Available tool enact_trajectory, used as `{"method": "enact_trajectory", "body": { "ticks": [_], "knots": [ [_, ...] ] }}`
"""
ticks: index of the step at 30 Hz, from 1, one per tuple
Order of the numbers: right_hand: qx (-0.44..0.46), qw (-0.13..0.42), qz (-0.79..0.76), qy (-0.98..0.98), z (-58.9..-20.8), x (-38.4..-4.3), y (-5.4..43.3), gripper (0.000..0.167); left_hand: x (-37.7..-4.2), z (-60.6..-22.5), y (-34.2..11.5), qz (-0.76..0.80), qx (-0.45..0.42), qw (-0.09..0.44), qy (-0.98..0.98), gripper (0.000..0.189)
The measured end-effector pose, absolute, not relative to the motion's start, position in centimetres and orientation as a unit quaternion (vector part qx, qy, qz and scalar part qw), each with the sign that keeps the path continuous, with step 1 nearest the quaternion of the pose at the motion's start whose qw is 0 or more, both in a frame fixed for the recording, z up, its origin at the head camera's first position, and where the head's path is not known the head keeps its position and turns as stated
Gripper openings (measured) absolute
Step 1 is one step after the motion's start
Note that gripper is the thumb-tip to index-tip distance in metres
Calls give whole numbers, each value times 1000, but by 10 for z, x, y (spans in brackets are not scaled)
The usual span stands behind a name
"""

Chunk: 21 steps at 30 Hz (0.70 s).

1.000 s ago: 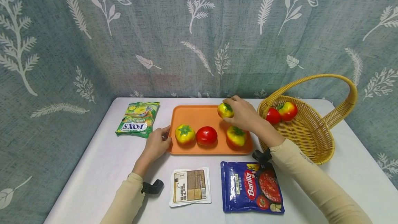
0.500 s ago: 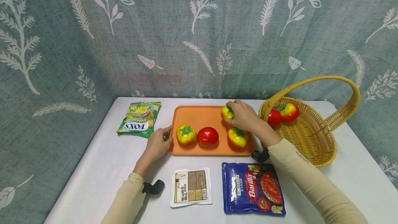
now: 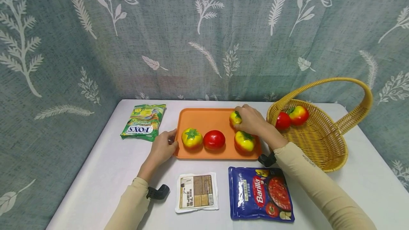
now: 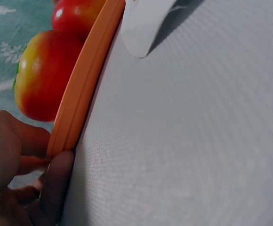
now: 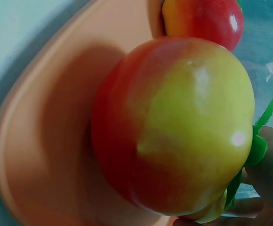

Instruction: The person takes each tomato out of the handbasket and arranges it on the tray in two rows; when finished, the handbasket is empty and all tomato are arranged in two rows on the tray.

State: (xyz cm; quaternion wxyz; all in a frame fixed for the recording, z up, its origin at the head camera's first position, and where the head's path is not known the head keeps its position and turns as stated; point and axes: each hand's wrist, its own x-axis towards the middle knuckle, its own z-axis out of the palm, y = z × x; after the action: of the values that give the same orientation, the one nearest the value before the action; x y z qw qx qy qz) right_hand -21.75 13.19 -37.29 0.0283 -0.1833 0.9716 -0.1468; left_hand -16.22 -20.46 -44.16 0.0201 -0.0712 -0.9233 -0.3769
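Observation:
My left hand [image 3: 163, 146] pinches the left rim of an orange tray [image 3: 204, 118], as the left wrist view confirms with thumb and fingers at the corner. At the tray's back right, my right hand [image 3: 254, 121] holds a yellow-red tomato [image 3: 235, 118] with green leaves, partly hidden by the fingers. Another yellow-red tomato [image 3: 244, 141] lies just in front of it and looms large in the right wrist view. Along the tray's front are a yellow tomato [image 3: 192, 138] with its leaves up and a red tomato [image 3: 214, 140].
A wicker basket [image 3: 313, 144] with a tall handle stands at the right, with a red tomato [image 3: 283, 120] and a red-yellow tomato [image 3: 299, 115] inside. A green Foxs bag [image 3: 143, 121] lies at the left. In front lie a white-brown packet [image 3: 197, 192] and a blue Barilla pouch [image 3: 260, 193].
My right hand has moved slightly right and down with its tomato, nearer the tomato in front of it. The left hand stays at the rim. The head view has shifted a little.

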Motion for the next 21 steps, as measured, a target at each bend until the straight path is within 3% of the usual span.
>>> {"method": "enact_trajectory", "body": {
  "ticks": [21],
  "knots": [
    [-181, 24, -124, 975, -370, -222, 130, 69, -161, -440, -204, -380, -69, 12, -922, 54]
  ]
}}
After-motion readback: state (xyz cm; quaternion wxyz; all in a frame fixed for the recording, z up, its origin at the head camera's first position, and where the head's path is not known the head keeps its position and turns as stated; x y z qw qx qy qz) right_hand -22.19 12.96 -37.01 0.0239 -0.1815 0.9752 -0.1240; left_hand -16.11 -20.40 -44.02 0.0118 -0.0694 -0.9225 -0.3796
